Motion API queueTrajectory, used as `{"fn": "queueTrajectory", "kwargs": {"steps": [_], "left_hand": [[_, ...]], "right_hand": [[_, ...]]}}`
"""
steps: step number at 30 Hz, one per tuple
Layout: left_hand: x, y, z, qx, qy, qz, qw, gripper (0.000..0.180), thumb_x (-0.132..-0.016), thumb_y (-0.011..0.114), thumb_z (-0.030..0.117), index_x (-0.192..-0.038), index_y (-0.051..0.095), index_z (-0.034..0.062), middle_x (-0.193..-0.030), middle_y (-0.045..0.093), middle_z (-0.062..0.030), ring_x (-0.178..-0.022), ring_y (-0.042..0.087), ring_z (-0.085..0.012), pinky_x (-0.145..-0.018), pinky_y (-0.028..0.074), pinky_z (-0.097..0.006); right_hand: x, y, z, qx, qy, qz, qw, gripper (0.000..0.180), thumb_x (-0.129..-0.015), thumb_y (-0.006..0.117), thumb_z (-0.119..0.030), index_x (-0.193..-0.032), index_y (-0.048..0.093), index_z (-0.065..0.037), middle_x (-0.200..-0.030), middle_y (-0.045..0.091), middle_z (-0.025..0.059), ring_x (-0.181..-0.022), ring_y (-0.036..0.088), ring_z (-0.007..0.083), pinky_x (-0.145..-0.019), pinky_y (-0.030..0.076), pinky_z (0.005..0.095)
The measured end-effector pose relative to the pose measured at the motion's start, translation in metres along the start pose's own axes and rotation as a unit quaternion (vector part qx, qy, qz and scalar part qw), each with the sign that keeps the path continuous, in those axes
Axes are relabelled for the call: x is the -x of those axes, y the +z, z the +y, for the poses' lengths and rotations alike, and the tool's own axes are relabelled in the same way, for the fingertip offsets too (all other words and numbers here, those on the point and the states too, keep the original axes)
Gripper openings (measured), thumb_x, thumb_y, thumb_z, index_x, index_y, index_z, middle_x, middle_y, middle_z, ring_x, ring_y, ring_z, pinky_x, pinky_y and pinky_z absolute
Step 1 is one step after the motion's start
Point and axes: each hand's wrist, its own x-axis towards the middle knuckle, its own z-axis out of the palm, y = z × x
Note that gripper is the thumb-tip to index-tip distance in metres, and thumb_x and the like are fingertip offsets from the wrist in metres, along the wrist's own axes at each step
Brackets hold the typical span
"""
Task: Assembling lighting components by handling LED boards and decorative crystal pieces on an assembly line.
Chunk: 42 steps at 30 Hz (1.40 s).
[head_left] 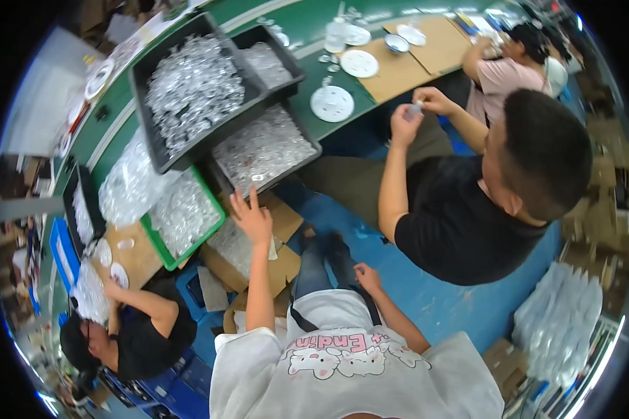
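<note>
My left hand (253, 220) reaches forward with its fingers spread, and nothing shows in it. Its fingertips overlap the near rim of a dark grey tray (286, 180) full of small clear pieces (262, 146); whether they touch the rim I cannot tell. Just left of that hand is a green-rimmed tray (217, 218) of similar clear pieces. My right hand (368, 278) hangs low beside my thigh, away from the trays. Its fingers are foreshortened and partly hidden, so their grip is unclear.
A large dark bin (147, 133) of clear pieces is stacked above the grey tray. Open cardboard boxes (283, 265) stand below my left hand. A co-worker in black (468, 216) sits close on my right, another (150, 335) at the left. White discs (332, 105) lie on the green bench.
</note>
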Motion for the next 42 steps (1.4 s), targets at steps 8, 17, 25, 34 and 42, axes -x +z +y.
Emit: {"fn": "queueTrajectory", "kwargs": {"steps": [8,17,25,34,42], "left_hand": [[-0.002,0.003,0.006,0.004,0.036,0.034,0.999,0.066,-0.068,0.052,0.005,-0.130,0.036,0.0200,-0.138,0.022,-0.0148,-0.127,0.019,-0.0373,-0.093,0.026,-0.054],[-0.003,0.001,0.006,0.007,0.033,0.016,0.999,0.068,-0.067,0.054,0.004,-0.131,0.035,0.0190,-0.138,0.020,-0.0151,-0.127,0.017,-0.0377,-0.095,0.025,-0.052],[-0.004,-0.003,0.005,0.015,0.035,0.004,0.999,0.070,-0.067,0.055,0.003,-0.132,0.033,0.0177,-0.138,0.019,-0.0158,-0.128,0.015,-0.0382,-0.099,0.021,-0.049],[-0.004,-0.001,0.004,0.014,0.036,0.003,0.999,0.069,-0.068,0.054,0.003,-0.132,0.033,0.0171,-0.138,0.019,-0.0165,-0.127,0.014,-0.0385,-0.099,0.021,-0.049],[-0.004,0.000,0.003,0.015,0.032,0.008,0.999,0.066,-0.069,0.053,0.004,-0.131,0.035,0.0190,-0.138,0.019,-0.0163,-0.127,0.016,-0.0368,-0.096,0.023,-0.049]], "right_hand": [[0.013,0.008,0.006,-0.021,0.039,0.023,0.999,0.018,-0.083,0.050,-0.023,-0.095,0.058,-0.013,-0.064,0.062,0.0033,-0.057,0.060,0.0161,-0.053,0.045,0.0298],[0.012,0.013,-0.005,-0.017,0.040,0.014,0.999,0.019,-0.083,0.050,-0.025,-0.095,0.058,-0.013,-0.063,0.062,0.0031,-0.055,0.059,0.0166,-0.052,0.044,0.0297],[0.009,0.009,-0.014,-0.014,0.032,0.004,0.999,0.018,-0.082,0.050,-0.023,-0.095,0.057,-0.013,-0.064,0.062,0.0032,-0.060,0.060,0.0182,-0.055,0.044,0.0310],[0.007,0.007,-0.021,-0.009,0.041,0.000,0.999,0.018,-0.082,0.050,-0.023,-0.094,0.058,-0.013,-0.064,0.062,0.0031,-0.060,0.060,0.0186,-0.056,0.045,0.0317],[0.007,0.003,-0.026,-0.003,0.040,-0.007,0.999,0.019,-0.082,0.050,-0.023,-0.095,0.058,-0.012,-0.064,0.062,0.0037,-0.060,0.060,0.0178,-0.056,0.045,0.0311]]}}
